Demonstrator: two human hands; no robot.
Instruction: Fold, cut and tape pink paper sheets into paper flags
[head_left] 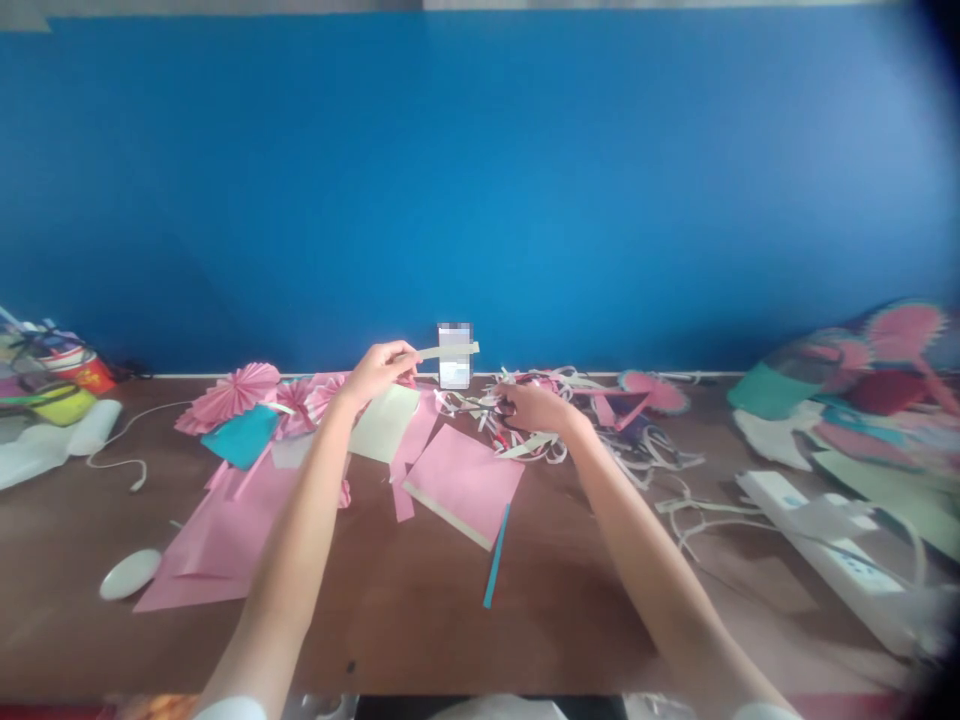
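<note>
My left hand (381, 371) pinches a narrow pale paper strip (452, 351), which points right across the front of an upright phone (454, 374). My right hand (536, 408) reaches into a heap of thin paper scraps (559, 385); its fingers are bent, and whatever they grip is hidden. Just below the hands lies a pink paper sheet (469, 480) with a pale strip along its lower edge. A blue paper strip (496, 560) touches that sheet's lower right side. Beside my left wrist is a pale green paper piece (385, 422).
Pleated pink paper fans (244, 395), a teal paper piece (241, 437) and a large pink sheet (225, 535) lie left. A white mouse (130, 575) sits near them. At right are a white power strip (825, 560) and cables. A blue wall (480, 180) rises behind.
</note>
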